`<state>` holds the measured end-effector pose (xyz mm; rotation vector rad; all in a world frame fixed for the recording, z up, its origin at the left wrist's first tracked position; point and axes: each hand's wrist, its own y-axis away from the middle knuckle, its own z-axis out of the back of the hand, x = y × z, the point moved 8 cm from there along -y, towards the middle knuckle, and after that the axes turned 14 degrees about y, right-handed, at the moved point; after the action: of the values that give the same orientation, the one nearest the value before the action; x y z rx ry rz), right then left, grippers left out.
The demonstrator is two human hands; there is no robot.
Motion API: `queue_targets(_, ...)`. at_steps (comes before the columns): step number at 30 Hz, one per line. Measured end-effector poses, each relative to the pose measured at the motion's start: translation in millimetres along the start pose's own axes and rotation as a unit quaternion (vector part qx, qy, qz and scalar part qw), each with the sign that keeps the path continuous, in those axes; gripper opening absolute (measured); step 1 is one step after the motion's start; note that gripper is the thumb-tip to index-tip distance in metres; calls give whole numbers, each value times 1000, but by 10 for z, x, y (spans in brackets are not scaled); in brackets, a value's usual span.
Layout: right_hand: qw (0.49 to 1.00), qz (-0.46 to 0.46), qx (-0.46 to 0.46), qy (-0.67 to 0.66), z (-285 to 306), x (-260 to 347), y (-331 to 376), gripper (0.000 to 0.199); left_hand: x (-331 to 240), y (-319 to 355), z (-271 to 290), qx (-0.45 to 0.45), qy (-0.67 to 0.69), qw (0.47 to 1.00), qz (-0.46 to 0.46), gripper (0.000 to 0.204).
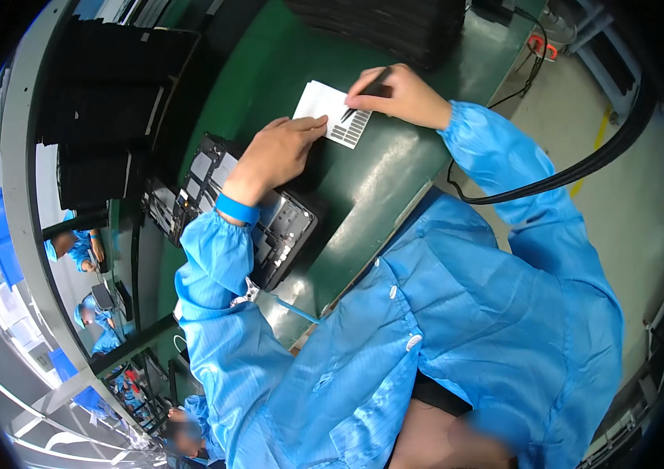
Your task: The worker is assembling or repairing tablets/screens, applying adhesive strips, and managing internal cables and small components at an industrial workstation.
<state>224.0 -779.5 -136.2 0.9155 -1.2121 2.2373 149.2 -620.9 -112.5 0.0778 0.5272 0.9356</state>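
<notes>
A black device frame with its inner parts exposed is seen lying flat on the green counter, partly covered by the left forearm. Just beyond it, a white label sheet bearing a block of small dark strips is pinned to the counter by the left hand, its fingers held together and flat. A dark slim tool is clamped in the right hand, its tip on the strips. If the sheet slips under the flat fingers, a strip could be torn or creased. Black trays are stacked further off.
</notes>
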Motion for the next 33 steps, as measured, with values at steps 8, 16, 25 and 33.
queue_targets(8,959,-199,172,-106,-418,-372,-74,22,7,38,-56,-44,8,999,-30,57)
queue_targets(16,954,-206,203,-76,-445,-396,-97,23,65,60,-101,-69,-8,997,-36,57)
queue_targets(25,956,-197,-7,-217,-303,-110,-353,22,-72,408,361,-169,108,979,-16,43)
queue_targets(33,947,-121,153,-255,-1329,1032,-1185,32,781,2637,553,-545,180,807,142,26)
